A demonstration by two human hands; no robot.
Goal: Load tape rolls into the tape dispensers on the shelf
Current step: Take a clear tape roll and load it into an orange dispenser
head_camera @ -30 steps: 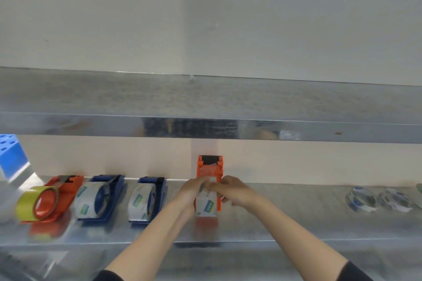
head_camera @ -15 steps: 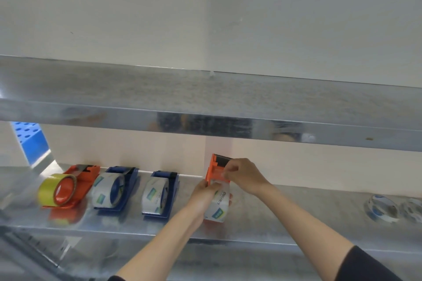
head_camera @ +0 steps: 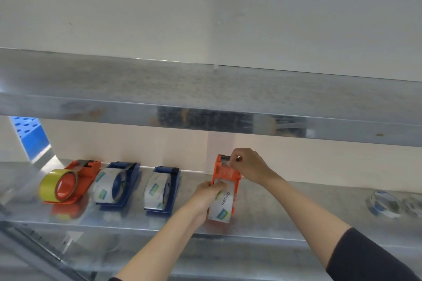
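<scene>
Right hand (head_camera: 247, 165) is pinched at the far, toothed end of the orange dispenser (head_camera: 226, 172), fingers together on what is probably the free end of the tape, though the strip itself cannot be made out. The left hand (head_camera: 209, 193) is clamped on the clear tape roll (head_camera: 222, 204), which is seated in the near end of that dispenser, close to the front edge of the shelf (head_camera: 285, 217). The roll is judged to be steadied this way so that the tape can be drawn forward to the cutter without the dispenser sliding.

Towards the left end of the shelf, three dispensers are lined up and already loaded: an orange one with a yellow roll (head_camera: 58, 186), then two blue dispensers (head_camera: 117, 183) (head_camera: 163, 189) with clear rolls. Near the right end, loose tape rolls (head_camera: 384, 204) are left waiting, blurred and partly cut off by the picture's edge, so their number cannot be told. A blue perforated object (head_camera: 29, 136) at the far left is only partly seen. The roll's hub is hidden by the left hand, so its seating cannot be confirmed.
</scene>
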